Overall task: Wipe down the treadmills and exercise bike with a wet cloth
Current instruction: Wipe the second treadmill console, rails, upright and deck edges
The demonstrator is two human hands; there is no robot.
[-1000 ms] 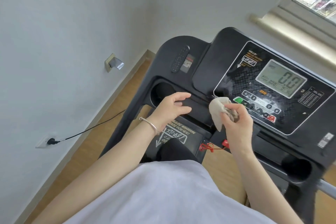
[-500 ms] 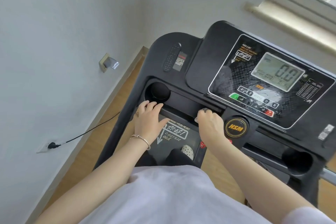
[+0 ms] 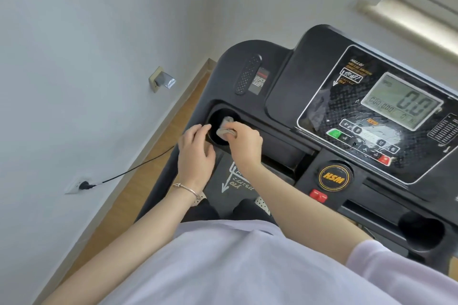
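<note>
Both hands have shifted toward the left end of the treadmill console [image 3: 280, 77] since half a second ago. Then the right hand [image 3: 244, 142] sat at the front edge of the middle tray, close to the round HSM badge [image 3: 334, 178], with the cloth almost hidden under it. Now it has crossed to the left cup holder [image 3: 218, 115]. Its fingers are curled round the bunched beige cloth [image 3: 224, 129], which pokes out above the knuckles and dips into the holder's dark well.

The left hand [image 3: 195, 153], which lay flat on the console's near left edge, now rests at the holder's left rim. Its fingers are loosely bent, the tips touch the rim, and it holds nothing. A thin bracelet [image 3: 188, 189] circles that wrist.

Wet smears show on the panel around the display [image 3: 401, 104], which reads 0.0. The power cord [image 3: 138, 168] runs from the console's left side to a wall socket [image 3: 81, 184].
</note>
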